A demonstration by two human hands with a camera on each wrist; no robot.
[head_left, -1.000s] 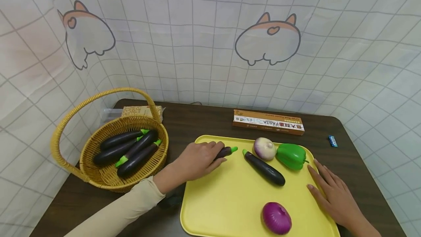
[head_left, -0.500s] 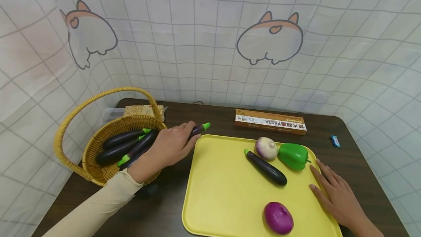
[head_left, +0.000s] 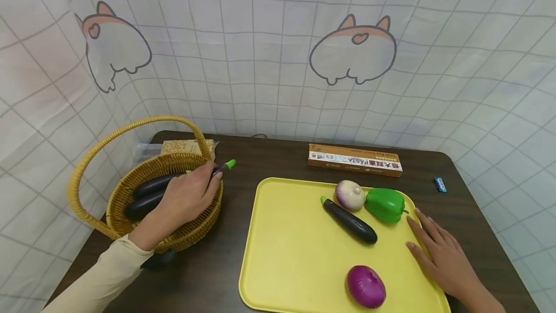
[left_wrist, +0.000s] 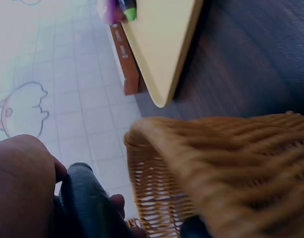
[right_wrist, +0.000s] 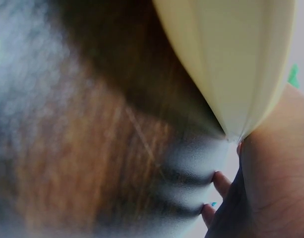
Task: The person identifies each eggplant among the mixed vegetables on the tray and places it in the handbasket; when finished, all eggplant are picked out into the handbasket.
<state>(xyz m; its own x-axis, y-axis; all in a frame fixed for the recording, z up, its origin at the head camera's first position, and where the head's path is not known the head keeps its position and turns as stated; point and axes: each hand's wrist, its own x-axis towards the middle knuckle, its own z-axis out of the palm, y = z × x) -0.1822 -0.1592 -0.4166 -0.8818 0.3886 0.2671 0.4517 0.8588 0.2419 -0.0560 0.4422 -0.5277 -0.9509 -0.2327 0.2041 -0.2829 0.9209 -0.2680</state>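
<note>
Over the right side of the wicker basket [head_left: 208,223], my left hand [head_left: 187,194] grips an eggplant [head_left: 222,167]; its green tip points right, past the rim. In the left wrist view that eggplant [left_wrist: 90,198] is dark beside the fingers, above the basket wall [left_wrist: 231,163]. Other eggplants [head_left: 149,187] lie inside the basket, partly hidden by the hand. My right hand [head_left: 445,260] rests with straight fingers on the right edge of the yellow tray [head_left: 282,250]. On the tray are an eggplant [head_left: 349,221], a purple-white onion [head_left: 349,195], a green bell pepper [head_left: 385,205] and a purple onion [head_left: 366,286].
Behind the tray lies a pasta box [head_left: 355,160]. A bag of yellow grains [head_left: 187,147] sits behind the basket. A small blue packet [head_left: 440,184] is at the right on the dark table [head_left: 256,158]. The basket's tall handle [head_left: 130,129] arches over its opening.
My left hand has carried the eggplant left, from the tray's upper left across the table to above the basket. The right hand stays at the tray's edge.
</note>
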